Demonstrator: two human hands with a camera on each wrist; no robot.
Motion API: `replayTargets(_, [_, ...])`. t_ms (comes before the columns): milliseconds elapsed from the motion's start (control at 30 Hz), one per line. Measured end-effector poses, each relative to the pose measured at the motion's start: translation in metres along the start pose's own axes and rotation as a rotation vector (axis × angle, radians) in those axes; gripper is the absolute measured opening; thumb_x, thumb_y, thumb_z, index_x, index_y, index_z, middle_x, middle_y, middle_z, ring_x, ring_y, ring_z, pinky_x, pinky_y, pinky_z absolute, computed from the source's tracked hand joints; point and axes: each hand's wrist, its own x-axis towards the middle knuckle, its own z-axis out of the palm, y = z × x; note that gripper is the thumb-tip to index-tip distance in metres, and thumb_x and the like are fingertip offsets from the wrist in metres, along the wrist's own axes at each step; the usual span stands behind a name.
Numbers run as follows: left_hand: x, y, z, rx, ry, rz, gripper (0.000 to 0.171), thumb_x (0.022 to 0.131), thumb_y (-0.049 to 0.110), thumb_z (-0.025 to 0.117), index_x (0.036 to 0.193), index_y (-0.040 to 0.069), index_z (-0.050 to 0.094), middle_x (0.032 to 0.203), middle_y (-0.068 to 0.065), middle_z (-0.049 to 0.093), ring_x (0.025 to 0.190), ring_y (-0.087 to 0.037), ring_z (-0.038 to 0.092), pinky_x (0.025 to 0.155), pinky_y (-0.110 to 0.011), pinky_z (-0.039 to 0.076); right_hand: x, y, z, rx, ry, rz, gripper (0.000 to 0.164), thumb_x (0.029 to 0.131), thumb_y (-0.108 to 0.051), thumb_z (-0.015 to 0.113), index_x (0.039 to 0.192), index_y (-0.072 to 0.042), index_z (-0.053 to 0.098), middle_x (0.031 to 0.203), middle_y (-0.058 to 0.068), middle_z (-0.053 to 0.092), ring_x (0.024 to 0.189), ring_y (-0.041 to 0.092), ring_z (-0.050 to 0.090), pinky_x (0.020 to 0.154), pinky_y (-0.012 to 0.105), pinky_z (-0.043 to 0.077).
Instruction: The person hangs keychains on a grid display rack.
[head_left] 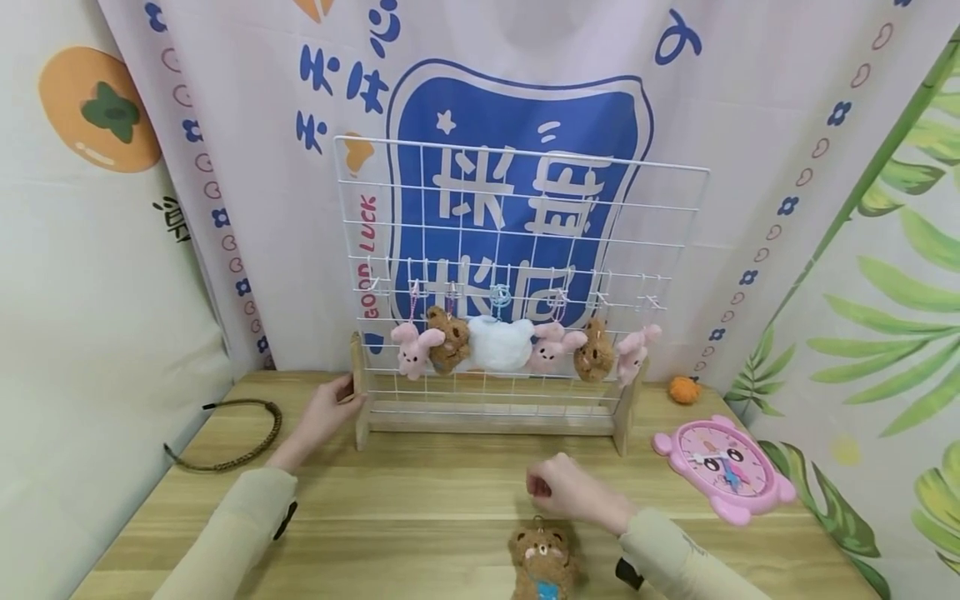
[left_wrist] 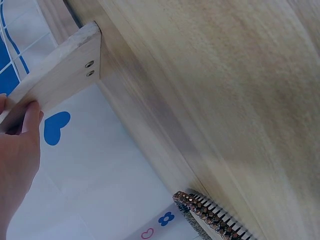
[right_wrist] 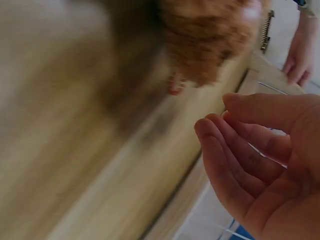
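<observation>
My left hand grips the left wooden side post of a white wire grid rack, thumb and fingers on either side of the board. From the grid's hooks hang pink plush rabbits, brown plush bears and a white fluffy plush. In front of the rack, my right hand hovers over the table with its fingers loosely bent and nothing between them. Just below it lies a brown bear keychain with a blue patch, its metal ring towards the rack; the right wrist view shows its fur blurred.
A dark braided headband lies left of my left hand. On the right are a pink clock and a small orange pumpkin. Behind the rack hangs a printed curtain.
</observation>
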Motion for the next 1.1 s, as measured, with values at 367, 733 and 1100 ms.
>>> replayTargets(367, [0.001,-0.003,0.0,0.03,0.008,-0.01,0.051,0.097,0.001,0.058,0.139,-0.021,0.039,0.136,-0.04,0.049,0.128,-0.051,0.051,0.108,-0.052,0.047,-0.01,0.01,0.017,-0.029,-0.05,0.031,0.017,0.082,0.003,0.072,0.07,-0.008,0.067,0.061,-0.003,0.062,0.053,-0.007,0.04,0.048,0.006,0.04])
replayTargets(733, [0.002,0.0,0.001,0.027,0.0,-0.019,0.051,0.098,0.002,0.056,0.14,-0.02,0.038,0.138,-0.04,0.048,0.13,-0.052,0.049,0.107,-0.052,0.047,-0.005,0.01,0.012,0.038,-0.004,-0.03,0.019,0.081,0.006,0.066,0.069,-0.009,0.063,0.058,-0.004,0.058,0.052,-0.009,0.036,0.048,0.004,0.035])
replayTargets(1100, [0.002,-0.002,0.0,0.036,-0.001,-0.015,0.051,0.098,0.002,0.056,0.14,-0.02,0.038,0.137,-0.04,0.049,0.128,-0.052,0.051,0.106,-0.051,0.049,0.001,-0.002,-0.017,0.228,0.047,-0.054,0.015,0.082,0.002,0.066,0.079,-0.012,0.061,0.074,-0.001,0.072,0.066,-0.007,0.063,0.06,0.01,0.058])
